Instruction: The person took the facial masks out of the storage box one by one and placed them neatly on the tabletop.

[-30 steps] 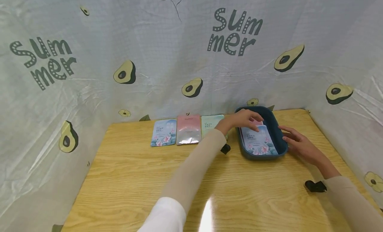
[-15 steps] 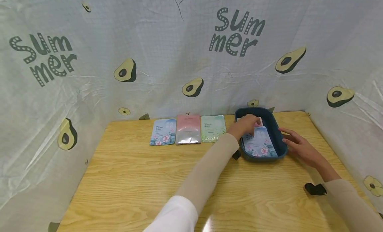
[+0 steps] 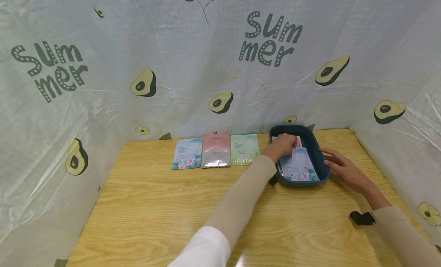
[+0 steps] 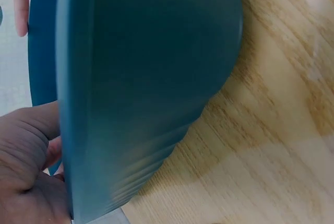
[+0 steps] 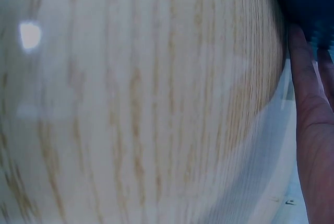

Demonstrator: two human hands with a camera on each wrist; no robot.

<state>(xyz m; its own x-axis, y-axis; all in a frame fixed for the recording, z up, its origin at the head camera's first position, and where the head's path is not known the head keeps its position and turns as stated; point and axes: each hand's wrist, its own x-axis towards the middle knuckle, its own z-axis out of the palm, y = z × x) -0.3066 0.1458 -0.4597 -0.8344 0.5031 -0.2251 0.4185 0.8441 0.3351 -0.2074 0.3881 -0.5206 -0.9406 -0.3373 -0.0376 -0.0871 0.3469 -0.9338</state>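
A dark blue bin (image 3: 315, 156) holds several flat sheet mask packets. A pale blue floral packet (image 3: 299, 167) lies on top, and part of a pink packet (image 3: 298, 143) shows behind it. My left hand (image 3: 283, 145) reaches over the bin's left wall with its fingers bent down onto the packets. Its fingertips are hidden, so whether they pinch a packet cannot be told. In the left wrist view, the thumb (image 4: 36, 122) goes behind the bin's rim. My right hand (image 3: 344, 169) rests against the bin's right side, fingers (image 5: 308, 85) extended along the outer wall.
Left of the bin, a blue floral packet (image 3: 187, 153), a pink packet (image 3: 216, 150) and a green packet (image 3: 245, 149) lie in a row on the wooden table (image 3: 165, 209). A printed curtain (image 3: 179, 68) stands behind the table and along both sides.
My left hand has moved right and down from above the packets into the bin, its fingers bending downward. The green packet is now more fully uncovered. My right hand stays at the bin's side.
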